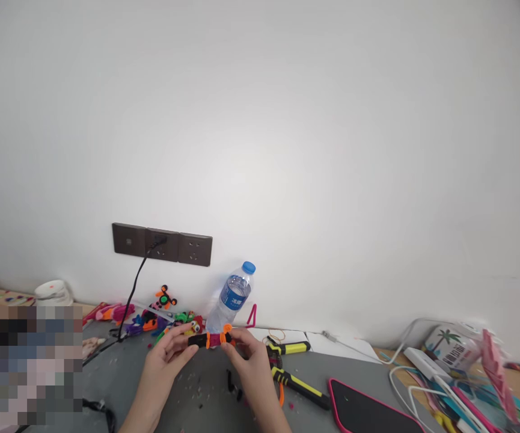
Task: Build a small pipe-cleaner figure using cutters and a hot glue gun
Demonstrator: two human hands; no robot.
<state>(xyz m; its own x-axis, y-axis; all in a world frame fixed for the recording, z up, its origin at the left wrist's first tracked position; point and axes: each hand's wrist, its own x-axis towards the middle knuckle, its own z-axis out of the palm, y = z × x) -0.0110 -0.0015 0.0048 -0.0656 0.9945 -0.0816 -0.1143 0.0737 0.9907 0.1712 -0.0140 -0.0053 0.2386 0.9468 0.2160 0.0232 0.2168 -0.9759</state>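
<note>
Between my two hands is a small fuzzy pipe-cleaner piece (215,340) in black, orange and magenta, held level above the grey mat. My left hand (166,359) pinches its black end between thumb and fingers. At the orange and black end, the thumb and fingers of my right hand (251,359) are closed on it too. Just behind the piece stands a water bottle (235,293) with a blue cap. Pliers (300,386) with yellow and black handles lie right of my right hand, their head partly hidden.
Colourful pipe-cleaner figures (149,322) lie at the back left. A pink-edged phone (372,410) rests at the front right, near cables and a power strip (426,364). A black cord (133,288) hangs from the wall sockets (162,244). Bits litter the grey mat (196,406).
</note>
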